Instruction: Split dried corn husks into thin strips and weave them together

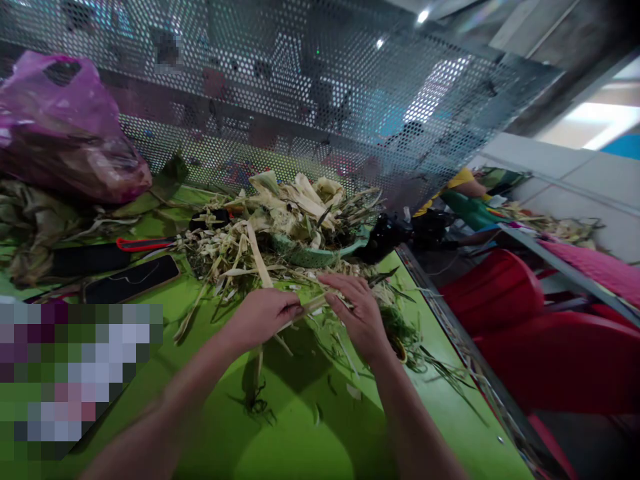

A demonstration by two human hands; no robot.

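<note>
Two bare arms (185, 393) are nearest, cut off at the bottom edge, over a green table (295, 443). The left hand (264, 315) pinches a pale strip (314, 305), which stretches across to the right hand (356, 308). The left hand's curled fingers are mostly hidden. The right hand's thumb and straight fingers are at the strip's other end; I cannot tell if they grip it. Another long strip (259, 257) goes behind the left hand. Just past the hands, dry leaves (305, 203) fill a green bowl (320, 257) and hide much of it. The purple bag (75, 133) is cut off at the left, and big blocks (75, 373) blur the corner below.
</note>
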